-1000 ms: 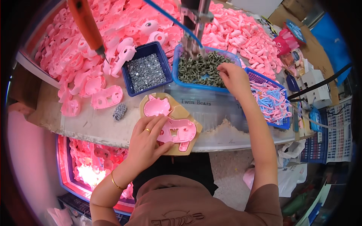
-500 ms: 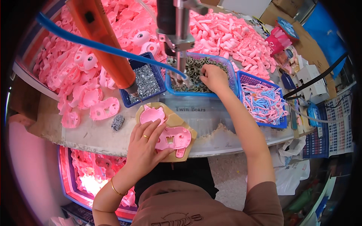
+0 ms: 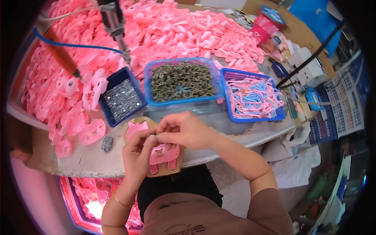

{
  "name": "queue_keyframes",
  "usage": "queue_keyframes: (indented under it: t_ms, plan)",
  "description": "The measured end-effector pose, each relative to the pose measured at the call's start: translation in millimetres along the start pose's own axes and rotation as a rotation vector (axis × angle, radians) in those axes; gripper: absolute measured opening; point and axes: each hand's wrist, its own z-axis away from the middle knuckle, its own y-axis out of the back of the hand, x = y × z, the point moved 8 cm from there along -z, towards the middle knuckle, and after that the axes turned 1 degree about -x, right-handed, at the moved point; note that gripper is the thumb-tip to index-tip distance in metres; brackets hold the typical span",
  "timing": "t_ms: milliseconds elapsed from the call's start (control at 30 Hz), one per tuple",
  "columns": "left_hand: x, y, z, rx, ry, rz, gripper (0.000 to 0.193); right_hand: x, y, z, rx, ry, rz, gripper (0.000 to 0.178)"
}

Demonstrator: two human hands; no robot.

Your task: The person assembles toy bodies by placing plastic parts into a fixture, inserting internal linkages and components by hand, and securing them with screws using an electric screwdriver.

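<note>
My left hand and my right hand meet over the work, fingertips pinched together around a tiny dark piece too small to make out. Beneath them lies a tan fixture block holding a pink plastic toy shell; my fingers cover part of it. Another pink shell piece sits in the block's far end. Beyond my hands stands a blue-rimmed tub of small dark metal parts. To its left is a dark blue tray of small silvery screws.
An orange power screwdriver and a dark metal tool hang over heaped pink shells. A blue basket of pink and blue pieces stands right. A grey clump lies left. Below the table is a bin of pink parts.
My right hand has left the tub of metal parts and come to my left hand. My left hand has lifted off the shell into a pinch. The view has shifted.
</note>
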Motion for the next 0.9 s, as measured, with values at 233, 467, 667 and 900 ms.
queue_keyframes:
  t_ms: [233, 467, 667, 900]
  plan:
    - [3.4, 9.7, 6.7, 0.087, 0.027, -0.029, 0.017, -31.1, 87.9, -16.7, 0.501, 0.356, 0.829, 0.022]
    - [0.5, -5.5, 13.8, -0.002, 0.049, -0.015, 0.017, -0.9, 149.7, -87.9, 0.642, 0.149, 1.501, 0.052]
    - [-3.2, 9.3, 17.3, 0.029, 0.063, -0.057, 0.017, 3.7, 123.8, -74.1, 0.431, 0.097, 1.553, 0.047]
    - [-1.5, 14.7, 23.7, 0.020, 0.069, -0.043, 0.018, -46.9, 162.1, 8.6, 0.421, 0.205, 1.016, 0.026]
